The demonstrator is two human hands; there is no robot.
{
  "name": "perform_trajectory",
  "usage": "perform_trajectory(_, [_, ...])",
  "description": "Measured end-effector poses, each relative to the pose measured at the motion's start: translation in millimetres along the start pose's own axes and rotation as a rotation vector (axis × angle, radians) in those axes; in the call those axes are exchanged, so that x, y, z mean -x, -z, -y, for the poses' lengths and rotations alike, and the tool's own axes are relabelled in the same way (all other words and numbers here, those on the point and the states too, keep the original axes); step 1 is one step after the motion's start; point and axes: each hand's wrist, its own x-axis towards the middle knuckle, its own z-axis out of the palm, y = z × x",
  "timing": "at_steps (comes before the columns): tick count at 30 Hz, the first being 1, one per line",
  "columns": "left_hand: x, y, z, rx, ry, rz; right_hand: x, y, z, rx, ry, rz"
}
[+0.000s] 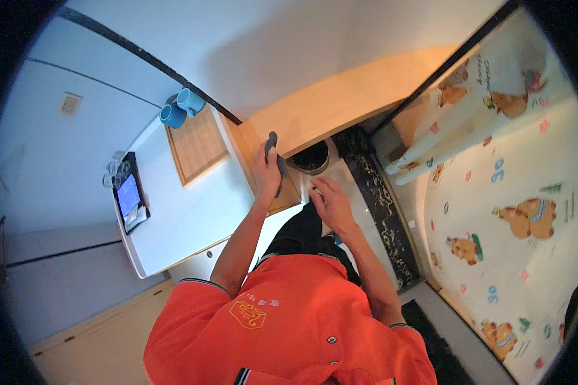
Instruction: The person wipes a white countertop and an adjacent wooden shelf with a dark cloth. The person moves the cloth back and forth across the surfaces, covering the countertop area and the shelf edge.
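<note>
My left hand [267, 173] grips a dark grey cloth [282, 167], seemingly folded, over the wooden ledge beside the white cabinet top [192, 216]. Part of the cloth sticks up past the fingers and part hangs along the palm. My right hand [332, 203] is in the air above the floor, to the right of the ledge, fingers curled and thumb near the index finger; whether something small sits between them I cannot tell. A round bin with a dark liner [313, 159] stands just beyond my right hand, partly under the wooden shelf.
A wooden tray [197, 144], two blue mugs [173, 116] and a black tray [142, 190] with glasses are on the cabinet top. A long wooden shelf [347, 96] runs along the wall. A patterned curtain [501, 192] hangs at the right, beside a dark marbled floor strip [390, 231].
</note>
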Motion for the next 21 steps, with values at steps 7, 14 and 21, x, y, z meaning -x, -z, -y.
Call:
perform_trajectory(7, [-89,-39,47,-0.458,-0.177,-0.256,-71,3,-17,0.034,0.110,0.246])
perform_trajectory(14, [-99,-67,84,-0.590,0.108,-0.236,-134,21,-58,0.197,0.108,0.355])
perform_trajectory(21, [-45,-67,76,-0.591,0.112,-0.149,-209,-51,-84,0.303,0.382,0.587])
